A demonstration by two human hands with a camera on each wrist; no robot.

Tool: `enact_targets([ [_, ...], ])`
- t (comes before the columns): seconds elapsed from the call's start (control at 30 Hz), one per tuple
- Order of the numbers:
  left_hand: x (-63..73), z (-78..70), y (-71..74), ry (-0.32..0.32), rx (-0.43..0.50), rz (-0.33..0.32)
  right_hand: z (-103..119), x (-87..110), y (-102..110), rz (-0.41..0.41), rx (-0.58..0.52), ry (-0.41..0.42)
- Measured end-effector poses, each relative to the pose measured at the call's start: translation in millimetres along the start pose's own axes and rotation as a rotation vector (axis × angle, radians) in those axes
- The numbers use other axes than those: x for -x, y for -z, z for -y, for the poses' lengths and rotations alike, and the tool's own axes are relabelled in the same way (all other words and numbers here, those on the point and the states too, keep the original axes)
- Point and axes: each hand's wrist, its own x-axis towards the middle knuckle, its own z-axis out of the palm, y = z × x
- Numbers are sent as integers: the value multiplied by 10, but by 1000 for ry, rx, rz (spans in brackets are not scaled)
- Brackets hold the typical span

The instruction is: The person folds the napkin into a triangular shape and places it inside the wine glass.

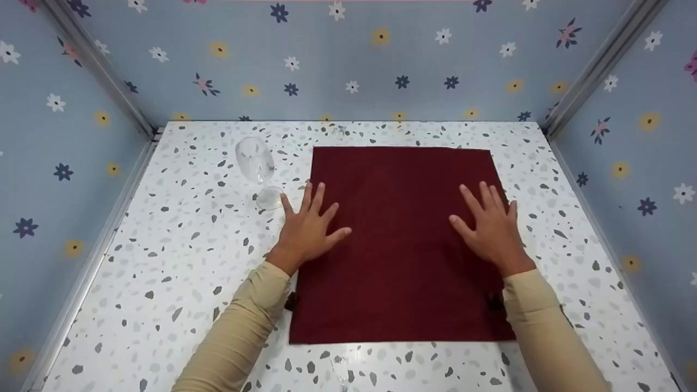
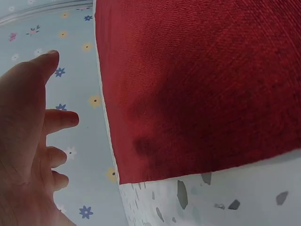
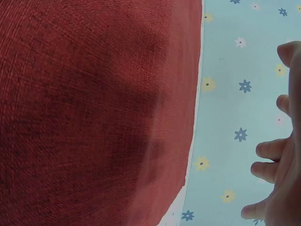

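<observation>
A dark red cloth napkin (image 1: 400,261) lies spread flat on the table in the head view, and its weave fills much of both wrist views. My left hand (image 1: 306,231) is over its left edge with the fingers spread and straight. Over the right edge is my right hand (image 1: 493,231), its fingers also extended. Neither hand grips anything. Shadows of the fingers fall on the cloth in the wrist views; whether the fingertips touch it I cannot tell. A clear stemmed glass (image 1: 255,160) stands left of the napkin, its foot close to my left little finger.
The table (image 1: 179,239) has a white speckled top. Blue flowered panels (image 1: 337,65) enclose it at the back and on both sides, with metal strips (image 1: 98,65) at the corners. Small dark pieces (image 1: 292,301) show beside the napkin's lower left edge.
</observation>
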Motion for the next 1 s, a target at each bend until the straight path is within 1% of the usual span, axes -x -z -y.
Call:
enact_targets([
  [0.23,45,19,-37,5,58,26,-8,19,-44,22,-35,-16],
  [0.33,66,25,-66,-6,91,22,-16,33,-70,22,-40,-13],
  [0.47,109,39,-106,-9,137,38,-15,40,-119,35,-57,-28],
  [0.63,141,45,-166,-2,145,56,-22,35,-171,109,-115,-68],
  [0.8,127,34,-216,0,163,60,-47,12,-208,169,-142,-97],
  [0.87,119,20,-234,1,164,77,-62,8,-224,198,-148,-104],
  [1.0,92,-26,-256,1,125,142,-88,3,-251,261,-171,-123],
])
